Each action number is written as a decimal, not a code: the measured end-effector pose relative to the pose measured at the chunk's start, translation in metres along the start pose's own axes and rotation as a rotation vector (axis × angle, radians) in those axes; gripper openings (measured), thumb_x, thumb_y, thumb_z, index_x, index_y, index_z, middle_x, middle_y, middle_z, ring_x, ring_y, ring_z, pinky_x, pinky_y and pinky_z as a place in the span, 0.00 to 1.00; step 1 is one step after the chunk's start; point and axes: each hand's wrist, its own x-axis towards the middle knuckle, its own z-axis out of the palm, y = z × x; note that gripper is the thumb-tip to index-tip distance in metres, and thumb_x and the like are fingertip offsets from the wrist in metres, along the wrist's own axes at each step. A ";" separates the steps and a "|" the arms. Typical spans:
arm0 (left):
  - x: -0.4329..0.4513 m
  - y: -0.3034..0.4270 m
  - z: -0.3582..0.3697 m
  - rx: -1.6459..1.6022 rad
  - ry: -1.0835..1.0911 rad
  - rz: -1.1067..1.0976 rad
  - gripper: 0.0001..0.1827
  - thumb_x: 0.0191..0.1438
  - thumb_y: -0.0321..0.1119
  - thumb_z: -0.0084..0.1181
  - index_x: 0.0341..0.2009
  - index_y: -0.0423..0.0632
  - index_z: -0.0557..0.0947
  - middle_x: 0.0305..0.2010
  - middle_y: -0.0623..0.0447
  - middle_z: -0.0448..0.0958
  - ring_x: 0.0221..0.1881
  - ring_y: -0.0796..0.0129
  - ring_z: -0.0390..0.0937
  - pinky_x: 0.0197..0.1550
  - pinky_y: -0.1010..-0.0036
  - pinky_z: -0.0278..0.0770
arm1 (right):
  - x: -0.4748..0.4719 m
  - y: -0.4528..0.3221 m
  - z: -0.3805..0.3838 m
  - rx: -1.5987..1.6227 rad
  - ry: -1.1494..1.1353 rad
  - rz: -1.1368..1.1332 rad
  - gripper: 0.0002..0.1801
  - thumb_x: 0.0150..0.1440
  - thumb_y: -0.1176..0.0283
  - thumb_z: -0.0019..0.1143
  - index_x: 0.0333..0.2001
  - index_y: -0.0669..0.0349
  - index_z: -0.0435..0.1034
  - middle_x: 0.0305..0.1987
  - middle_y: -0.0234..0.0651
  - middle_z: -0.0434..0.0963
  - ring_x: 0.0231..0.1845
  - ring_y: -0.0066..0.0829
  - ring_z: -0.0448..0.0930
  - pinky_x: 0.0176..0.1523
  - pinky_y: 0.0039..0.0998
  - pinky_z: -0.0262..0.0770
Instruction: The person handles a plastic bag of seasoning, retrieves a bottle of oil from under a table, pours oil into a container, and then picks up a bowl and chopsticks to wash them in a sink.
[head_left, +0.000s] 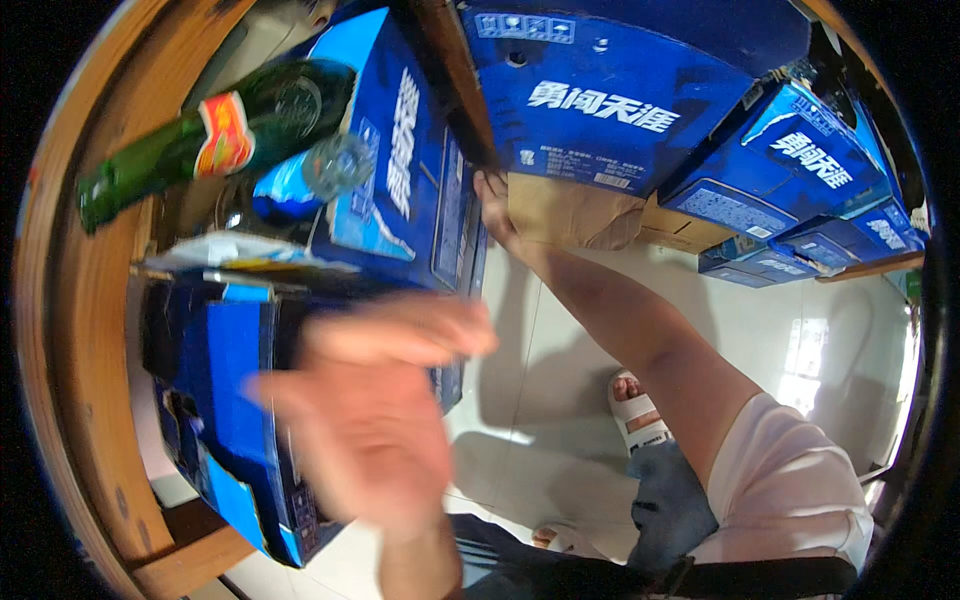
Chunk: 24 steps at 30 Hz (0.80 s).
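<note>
My left hand (375, 405) is blurred by motion, palm up and empty, its thumb and fingers apart. It is in front of a torn blue carton (240, 367) at the left. My right arm reaches up and left. Its hand (496, 206) grips the lower left edge of a large blue cardboard box (600, 90) that bears white writing; part of the hand is hidden. Brown cardboard or paper (577, 210) shows under that box. A green glass bottle (262, 112) with a red and yellow label lies tilted at upper left, beside a clear bottle neck (337, 165) and an opened blue carton (390, 142).
More blue cartons (795, 165) stand at the right, one with a torn top. A wooden frame (112, 337) curves along the left edge. Pale floor tiles (540, 322) lie below, with my sandalled foot (637, 412) on them.
</note>
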 end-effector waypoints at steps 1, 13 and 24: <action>-0.019 -0.021 -0.007 0.134 -0.108 -0.102 0.34 0.76 0.55 0.25 0.38 0.42 0.79 0.37 0.37 0.83 0.45 0.46 0.82 0.59 0.50 0.75 | 0.007 -0.004 -0.001 0.007 0.020 0.062 0.26 0.74 0.50 0.40 0.65 0.52 0.71 0.67 0.46 0.75 0.68 0.49 0.71 0.74 0.44 0.60; -0.051 -0.245 -0.086 0.545 0.345 -0.404 0.56 0.65 0.39 0.65 0.79 0.37 0.38 0.84 0.38 0.41 0.82 0.56 0.44 0.80 0.65 0.38 | 0.014 -0.018 0.017 0.556 -0.104 0.188 0.37 0.74 0.42 0.39 0.70 0.62 0.67 0.74 0.42 0.70 0.76 0.38 0.65 0.78 0.33 0.55; -0.026 -0.215 -0.091 0.507 0.395 -0.586 0.35 0.72 0.51 0.53 0.62 0.24 0.74 0.64 0.35 0.76 0.62 0.56 0.73 0.69 0.64 0.64 | -0.015 -0.046 -0.001 0.440 -0.089 0.210 0.41 0.75 0.41 0.27 0.76 0.65 0.56 0.80 0.53 0.58 0.83 0.47 0.53 0.83 0.38 0.45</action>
